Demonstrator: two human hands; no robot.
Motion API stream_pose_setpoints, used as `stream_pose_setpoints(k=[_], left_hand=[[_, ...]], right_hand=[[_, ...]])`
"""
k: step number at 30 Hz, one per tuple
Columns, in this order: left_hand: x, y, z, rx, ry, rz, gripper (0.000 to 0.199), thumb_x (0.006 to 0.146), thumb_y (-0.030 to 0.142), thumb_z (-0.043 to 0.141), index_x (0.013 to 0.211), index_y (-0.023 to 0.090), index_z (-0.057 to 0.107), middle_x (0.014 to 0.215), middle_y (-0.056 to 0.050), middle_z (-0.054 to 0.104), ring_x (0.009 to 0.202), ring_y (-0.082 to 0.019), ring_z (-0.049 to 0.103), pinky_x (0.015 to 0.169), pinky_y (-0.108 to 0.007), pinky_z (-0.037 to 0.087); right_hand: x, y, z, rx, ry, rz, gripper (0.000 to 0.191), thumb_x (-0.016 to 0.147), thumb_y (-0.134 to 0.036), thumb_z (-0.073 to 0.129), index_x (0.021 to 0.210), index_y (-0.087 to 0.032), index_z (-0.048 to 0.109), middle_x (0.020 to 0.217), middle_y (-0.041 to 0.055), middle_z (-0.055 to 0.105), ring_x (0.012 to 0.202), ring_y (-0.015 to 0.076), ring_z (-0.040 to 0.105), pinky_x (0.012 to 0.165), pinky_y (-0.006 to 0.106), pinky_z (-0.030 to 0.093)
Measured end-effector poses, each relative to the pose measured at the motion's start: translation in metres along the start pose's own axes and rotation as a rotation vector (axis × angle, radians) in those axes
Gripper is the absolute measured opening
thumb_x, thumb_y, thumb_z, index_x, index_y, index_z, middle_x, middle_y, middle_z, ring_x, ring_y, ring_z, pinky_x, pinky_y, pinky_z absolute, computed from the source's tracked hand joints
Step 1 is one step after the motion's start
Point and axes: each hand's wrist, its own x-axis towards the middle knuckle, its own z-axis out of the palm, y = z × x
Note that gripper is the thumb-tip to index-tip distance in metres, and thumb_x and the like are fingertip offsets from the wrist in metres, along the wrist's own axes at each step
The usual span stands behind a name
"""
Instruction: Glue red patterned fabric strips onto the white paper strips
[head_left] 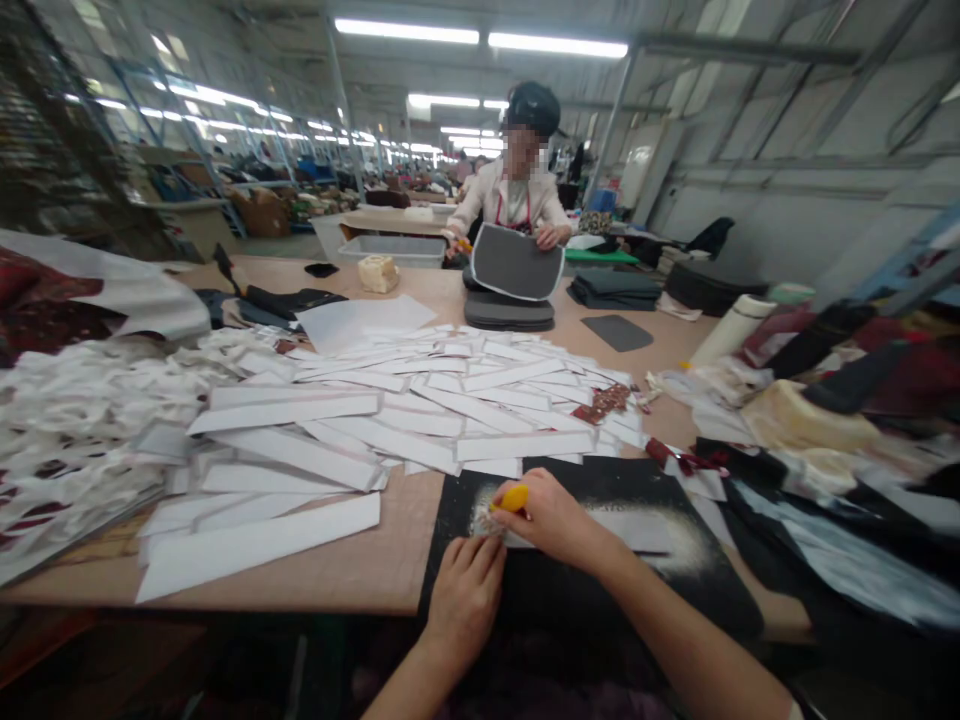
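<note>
Pinching one rounded yellow tool: right hand, over black flat mat; left hand, fingers together, near long pale strip.

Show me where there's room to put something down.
Bare table shows between the front white strip and the black mat, and farther back between the cream block and the grey stack. White strips crowd the middle; fabric crowds the right.

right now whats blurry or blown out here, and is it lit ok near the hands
Head view, top: the ceiling tubes glare white. Head view, sides: smeared and stretched. Head view, far side: pixelation covers part of the co-worker. Head view, centre: the right hand and yellow handle look softly lit and readable; below the table, very dark.
</note>
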Motion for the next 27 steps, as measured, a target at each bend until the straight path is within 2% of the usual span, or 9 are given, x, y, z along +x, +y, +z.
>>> stream_pose_setpoints(k=[3,7,9,11,12,16,18,22,27], left_hand=[[-0.002,-0.002,0.0,-0.003,-0.004,0.002,0.031,0.083,0.01,0.039,0.105,0.016,0.061,0.101,-0.006,0.067,0.093,-0.021,0.057,0.085,-0.037,0.039],[-0.003,-0.007,0.002,-0.037,-0.009,0.035,0.031,0.083,0.01,0.041,0.107,0.017,0.06,0.103,-0.006,0.066,0.094,-0.021,0.057,0.086,-0.036,0.038],[-0.002,-0.007,0.002,-0.058,-0.012,0.028,0.031,0.082,0.01,0.042,0.107,0.017,0.059,0.103,-0.006,0.066,0.094,-0.021,0.057,0.086,-0.037,0.038],[-0.002,-0.006,0.0,-0.089,0.002,-0.008,0.031,0.082,0.009,0.042,0.107,0.017,0.059,0.103,-0.006,0.065,0.096,-0.021,0.056,0.088,-0.038,0.038],[-0.003,-0.006,-0.001,-0.104,0.019,-0.032,0.032,0.082,0.007,0.041,0.107,0.017,0.058,0.103,-0.006,0.065,0.098,-0.021,0.055,0.089,-0.038,0.038],[-0.008,-0.022,-0.011,-0.027,0.06,-0.181,0.029,0.083,0.008,0.042,0.105,0.018,0.057,0.103,-0.006,0.062,0.101,-0.02,0.053,0.089,-0.036,0.041],[-0.013,-0.042,-0.018,0.125,0.027,-0.319,0.024,0.083,0.012,0.045,0.103,0.017,0.058,0.1,-0.007,0.062,0.095,-0.02,0.054,0.085,-0.036,0.042],[-0.023,-0.08,-0.039,0.408,-0.101,-0.596,0.023,0.082,0.02,0.052,0.103,0.015,0.058,0.1,-0.01,0.06,0.093,-0.024,0.052,0.082,-0.038,0.041],[-0.02,-0.097,-0.051,0.421,-0.267,-0.687,0.014,0.084,0.022,0.047,0.088,0.017,0.06,0.09,-0.007,0.06,0.085,-0.022,0.052,0.075,-0.036,0.039]], right_hand=[[-0.035,0.03,-0.014,0.014,0.006,0.097,0.018,0.084,-0.033,0.051,0.088,-0.021,0.064,0.078,0.0001,0.066,0.078,0.0133,0.057,0.081,0.028,0.037],[-0.109,0.099,-0.052,-0.099,0.014,0.408,0.02,0.085,-0.028,0.048,0.081,-0.02,0.066,0.072,-0.0001,0.067,0.069,0.0134,0.059,0.07,0.025,0.04],[-0.142,0.126,-0.07,-0.279,0.032,0.549,0.024,0.084,-0.03,0.047,0.077,-0.019,0.066,0.064,0.0017,0.065,0.063,0.0152,0.06,0.063,0.025,0.04],[-0.16,0.139,-0.078,-0.43,0.112,0.592,0.028,0.084,-0.035,0.046,0.076,-0.019,0.067,0.06,0.003,0.065,0.06,0.0172,0.06,0.06,0.027,0.04],[-0.161,0.14,-0.077,-0.464,0.18,0.565,0.03,0.085,-0.037,0.045,0.078,-0.019,0.068,0.061,0.0034,0.065,0.061,0.018,0.061,0.061,0.028,0.041],[-0.13,0.118,-0.046,-0.377,0.505,0.227,0.036,0.087,-0.045,0.04,0.087,-0.02,0.067,0.081,0.005,0.07,0.076,0.0194,0.064,0.071,0.031,0.046],[-0.102,0.097,-0.026,-0.282,0.58,0.066,0.033,0.086,-0.043,0.044,0.089,-0.019,0.066,0.085,0.0056,0.07,0.079,0.0196,0.064,0.074,0.032,0.047],[-0.048,0.047,0.006,-0.096,0.579,-0.128,0.022,0.085,-0.033,0.051,0.093,-0.019,0.064,0.087,0.0045,0.07,0.08,0.018,0.064,0.074,0.031,0.048],[-0.004,-0.005,0.028,0.054,0.546,-0.255,0.017,0.085,-0.026,0.052,0.095,-0.018,0.063,0.086,0.0046,0.07,0.078,0.0153,0.064,0.071,0.03,0.049]])
